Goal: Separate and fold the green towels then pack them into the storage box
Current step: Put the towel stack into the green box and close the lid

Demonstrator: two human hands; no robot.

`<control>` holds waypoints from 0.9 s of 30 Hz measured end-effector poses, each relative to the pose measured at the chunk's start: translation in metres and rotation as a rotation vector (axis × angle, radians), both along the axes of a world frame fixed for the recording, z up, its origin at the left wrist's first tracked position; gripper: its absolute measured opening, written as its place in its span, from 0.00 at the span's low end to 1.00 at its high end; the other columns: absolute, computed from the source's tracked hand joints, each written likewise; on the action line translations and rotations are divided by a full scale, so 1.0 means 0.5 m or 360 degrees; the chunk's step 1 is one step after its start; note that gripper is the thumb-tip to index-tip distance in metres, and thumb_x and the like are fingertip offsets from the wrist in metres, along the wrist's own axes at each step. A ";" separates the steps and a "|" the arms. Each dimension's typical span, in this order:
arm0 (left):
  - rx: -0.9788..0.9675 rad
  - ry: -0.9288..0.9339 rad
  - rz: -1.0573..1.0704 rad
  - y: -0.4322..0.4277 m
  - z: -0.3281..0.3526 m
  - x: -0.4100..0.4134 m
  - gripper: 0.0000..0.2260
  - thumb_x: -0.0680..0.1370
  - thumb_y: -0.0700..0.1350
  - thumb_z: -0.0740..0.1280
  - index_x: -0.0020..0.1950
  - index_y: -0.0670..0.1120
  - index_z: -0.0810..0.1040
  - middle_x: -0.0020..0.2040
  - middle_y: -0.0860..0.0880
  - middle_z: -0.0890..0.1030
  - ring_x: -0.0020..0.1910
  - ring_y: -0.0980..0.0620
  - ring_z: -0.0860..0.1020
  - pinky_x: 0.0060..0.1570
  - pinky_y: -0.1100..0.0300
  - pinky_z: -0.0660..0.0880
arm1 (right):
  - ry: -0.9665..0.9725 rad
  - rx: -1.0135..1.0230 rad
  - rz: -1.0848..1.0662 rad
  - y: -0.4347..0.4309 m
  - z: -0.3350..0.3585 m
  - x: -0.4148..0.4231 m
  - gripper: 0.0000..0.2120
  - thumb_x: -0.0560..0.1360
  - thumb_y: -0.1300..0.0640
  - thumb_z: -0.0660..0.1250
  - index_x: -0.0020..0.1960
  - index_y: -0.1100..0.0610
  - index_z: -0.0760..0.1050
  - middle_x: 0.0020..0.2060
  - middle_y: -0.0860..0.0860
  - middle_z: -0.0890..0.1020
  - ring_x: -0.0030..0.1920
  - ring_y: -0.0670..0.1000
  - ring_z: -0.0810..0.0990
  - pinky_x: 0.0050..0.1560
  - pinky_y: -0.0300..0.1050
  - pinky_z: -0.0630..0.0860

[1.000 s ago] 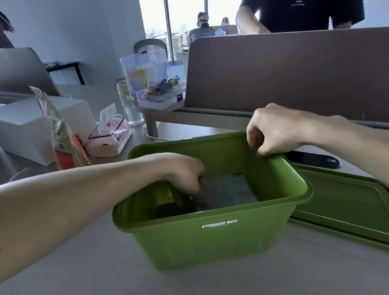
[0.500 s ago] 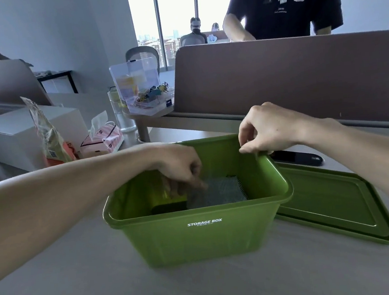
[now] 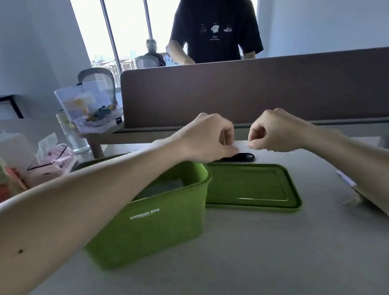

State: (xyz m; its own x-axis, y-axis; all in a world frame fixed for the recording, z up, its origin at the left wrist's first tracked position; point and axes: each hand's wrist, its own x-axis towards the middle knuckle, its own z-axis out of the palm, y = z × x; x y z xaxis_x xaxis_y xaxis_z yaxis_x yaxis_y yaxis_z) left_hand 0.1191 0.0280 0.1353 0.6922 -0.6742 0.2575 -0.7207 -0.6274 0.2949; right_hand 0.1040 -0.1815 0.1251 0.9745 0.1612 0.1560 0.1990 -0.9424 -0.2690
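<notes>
Both hands hovered above the far right corner of the storage box (image 3: 149, 232), close together but not touching. The left hand (image 3: 208, 137) had its fingers curled in against the thumb. The right hand (image 3: 276, 131) was curled the same way, and I could see nothing pinched in either. A towel (image 3: 162, 189) lay down inside the box, only its greyish top showing past the forearm. The lid (image 3: 252, 189) lay flat on the table (image 3: 247, 261) just right of the box, kept handy for closing, I supposed. A dark object (image 3: 244, 157) sat beyond the lid's far edge. Packing looked nearly done, with the lid likely next.
</notes>
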 end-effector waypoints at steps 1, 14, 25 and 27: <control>0.0071 0.0026 -0.0046 -0.029 -0.013 -0.019 0.08 0.75 0.53 0.73 0.44 0.48 0.81 0.38 0.57 0.78 0.39 0.59 0.76 0.43 0.61 0.74 | 0.0057 -0.0047 -0.0026 -0.023 -0.022 -0.012 0.06 0.74 0.52 0.71 0.38 0.49 0.82 0.34 0.42 0.83 0.37 0.43 0.80 0.37 0.38 0.71; 0.0824 0.0192 0.0123 -0.175 -0.259 -0.039 0.20 0.79 0.47 0.71 0.69 0.45 0.75 0.67 0.43 0.75 0.62 0.42 0.77 0.59 0.50 0.77 | 0.0366 -0.0075 -0.0169 -0.143 -0.263 -0.102 0.09 0.74 0.53 0.71 0.53 0.53 0.83 0.51 0.48 0.81 0.54 0.53 0.81 0.54 0.45 0.76; 0.0714 0.0029 0.0152 -0.195 -0.285 -0.022 0.07 0.78 0.35 0.67 0.52 0.44 0.82 0.55 0.45 0.81 0.51 0.44 0.81 0.45 0.54 0.75 | 0.0200 -0.0229 -0.0180 -0.158 -0.297 -0.107 0.06 0.78 0.55 0.64 0.44 0.54 0.79 0.49 0.48 0.81 0.49 0.53 0.79 0.51 0.49 0.75; 0.0667 -0.0032 0.0131 -0.199 -0.267 -0.022 0.06 0.78 0.35 0.66 0.51 0.43 0.81 0.53 0.46 0.80 0.51 0.43 0.81 0.45 0.53 0.76 | 0.0144 -0.0229 -0.0224 -0.170 -0.284 -0.110 0.06 0.78 0.54 0.63 0.45 0.53 0.77 0.49 0.48 0.81 0.50 0.54 0.79 0.49 0.49 0.72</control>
